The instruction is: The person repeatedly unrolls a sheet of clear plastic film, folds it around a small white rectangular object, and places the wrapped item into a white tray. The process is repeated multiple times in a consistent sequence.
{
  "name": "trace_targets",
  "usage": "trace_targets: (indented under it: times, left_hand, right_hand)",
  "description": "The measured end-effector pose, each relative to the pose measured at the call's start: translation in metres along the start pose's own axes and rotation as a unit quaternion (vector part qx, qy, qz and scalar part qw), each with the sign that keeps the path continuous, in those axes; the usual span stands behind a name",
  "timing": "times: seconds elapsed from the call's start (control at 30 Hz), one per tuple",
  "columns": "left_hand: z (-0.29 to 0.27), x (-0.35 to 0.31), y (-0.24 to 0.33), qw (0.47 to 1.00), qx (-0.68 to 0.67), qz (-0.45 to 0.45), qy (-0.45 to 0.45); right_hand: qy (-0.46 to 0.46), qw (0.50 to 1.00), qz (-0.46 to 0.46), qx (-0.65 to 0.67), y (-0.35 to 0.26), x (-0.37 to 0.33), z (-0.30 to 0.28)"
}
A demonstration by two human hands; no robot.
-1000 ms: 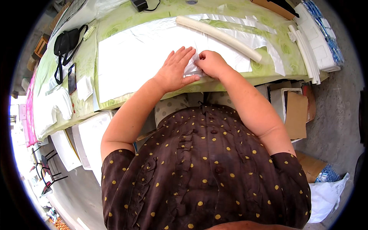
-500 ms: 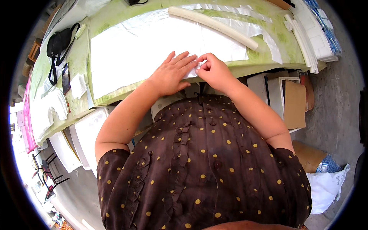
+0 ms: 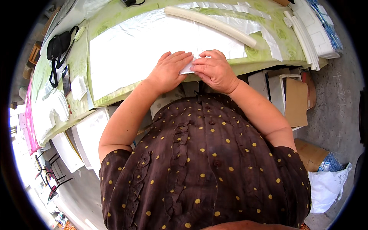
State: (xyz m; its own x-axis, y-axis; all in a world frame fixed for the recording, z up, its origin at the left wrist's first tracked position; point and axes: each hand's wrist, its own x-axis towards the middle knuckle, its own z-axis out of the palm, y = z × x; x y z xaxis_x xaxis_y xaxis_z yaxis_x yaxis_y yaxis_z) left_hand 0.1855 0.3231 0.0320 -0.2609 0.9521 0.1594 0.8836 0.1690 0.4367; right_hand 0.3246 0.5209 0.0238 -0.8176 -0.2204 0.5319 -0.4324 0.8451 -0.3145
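At the table's near edge, a small white piece (image 3: 186,69), thin like plastic film or paper, lies between my hands on the large white sheet (image 3: 122,57). My left hand (image 3: 168,72) rests nearly flat with its fingers stretched out, the tips on the small piece. From the other side my right hand (image 3: 216,71) has its fingers bent, with thumb and fingertips closed at the right edge of that piece. The fingers cover part of it, so its full shape is hidden.
A long cream roll (image 3: 211,25) lies across the sheet's far side. White rolls (image 3: 303,40) stand at the right. On the left are a black bag (image 3: 59,44), a phone (image 3: 66,79) and white gloves (image 3: 53,105). Cardboard boxes (image 3: 295,100) sit under the table.
My left hand has slid slightly left and its fingers lie closer together. My right hand has turned, and its fingers have shifted a little left along the small white piece.
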Motion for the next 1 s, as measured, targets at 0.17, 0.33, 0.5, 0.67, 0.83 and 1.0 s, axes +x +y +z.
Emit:
trace_targets:
  times: [0.17,0.33,0.5,0.67,0.83,1.0]
  left_hand:
    - [0.008,-0.001,-0.014,0.999,0.021,0.030,0.041]
    - [0.012,-0.006,-0.002,0.997,0.005,0.015,0.073]
    - [0.015,-0.004,-0.008,0.988,-0.040,-0.044,0.141]
    - [0.012,0.002,-0.007,0.973,-0.035,-0.169,0.154]
    - [0.015,0.006,-0.008,0.965,-0.008,-0.200,0.169]
    - [0.013,0.015,-0.004,0.963,0.034,-0.217,0.158]
  right_hand:
    - [0.032,0.999,-0.009,0.004,-0.004,0.000,0.002]
    - [0.020,0.996,0.067,-0.056,-0.001,0.008,0.000]
    - [-0.030,0.994,0.102,0.000,0.019,0.010,0.007]
    - [-0.044,0.982,0.181,0.032,0.026,0.019,0.009]
    - [-0.071,0.962,0.254,-0.068,0.025,0.031,0.016]
    - [-0.106,0.942,0.299,-0.112,0.021,0.038,0.018]
